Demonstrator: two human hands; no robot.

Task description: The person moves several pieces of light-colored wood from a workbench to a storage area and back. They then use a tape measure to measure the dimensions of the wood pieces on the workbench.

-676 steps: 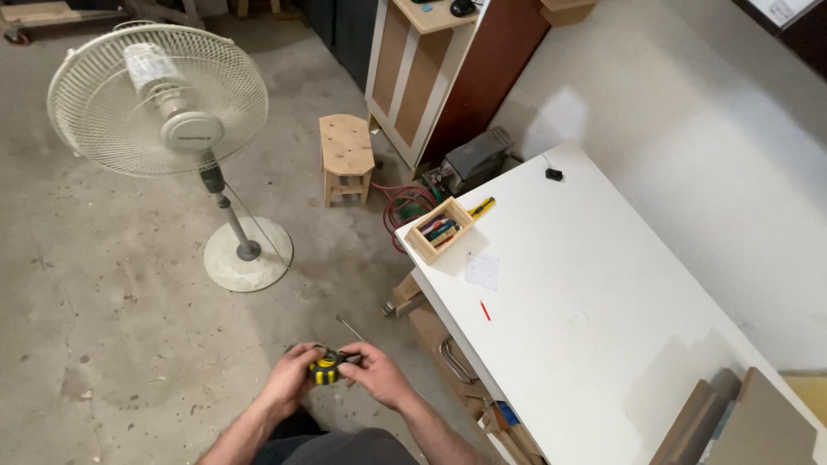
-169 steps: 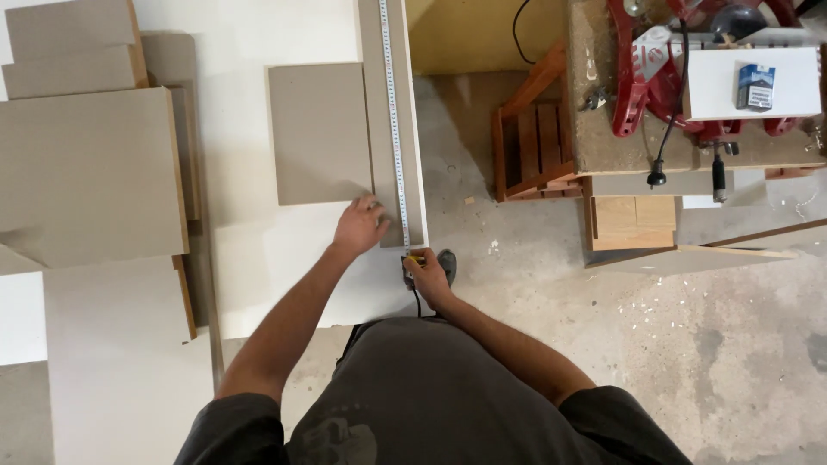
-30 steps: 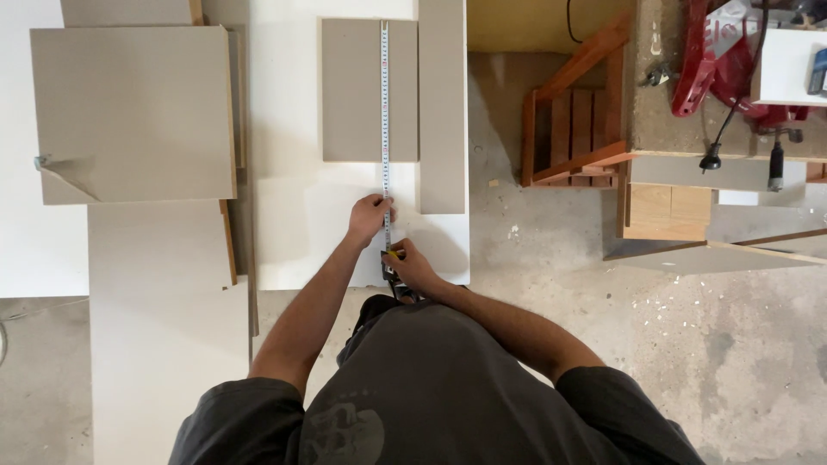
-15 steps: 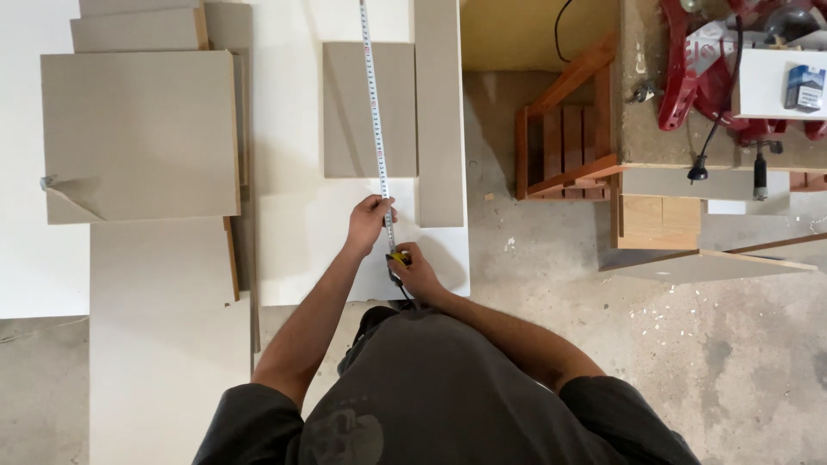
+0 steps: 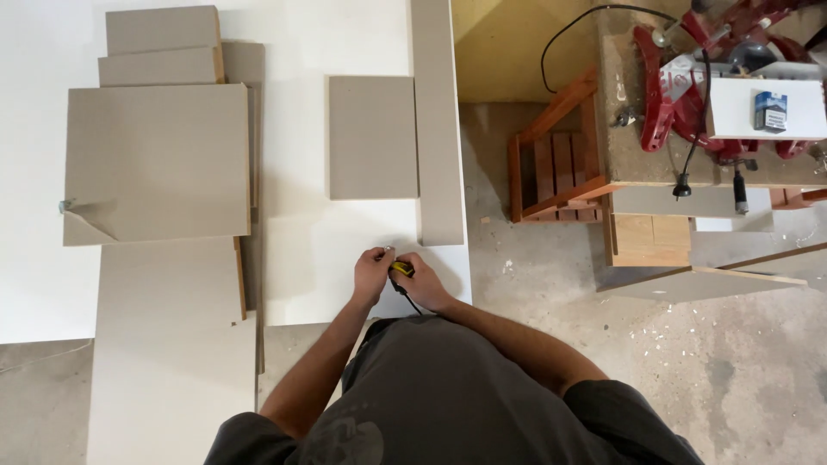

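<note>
A woodworking shop: red mitre saw (image 5: 689,95), cut boards (image 5: 155,164), sawdust-strewn concrete floor (image 5: 732,370)

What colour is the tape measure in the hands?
Yellow and black tape measure, seen in the head view.

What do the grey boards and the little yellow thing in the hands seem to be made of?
The grey boards look like matt laminated wood panels: flat grey faces, with brown wood showing along some stack edges. The yellow tape measure, held between left hand and right hand, looks like plastic, though mostly hidden.

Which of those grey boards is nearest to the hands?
The long narrow strip along the white table's right edge. Its near end lies just beyond the right hand, while the square board sits farther back.
</note>
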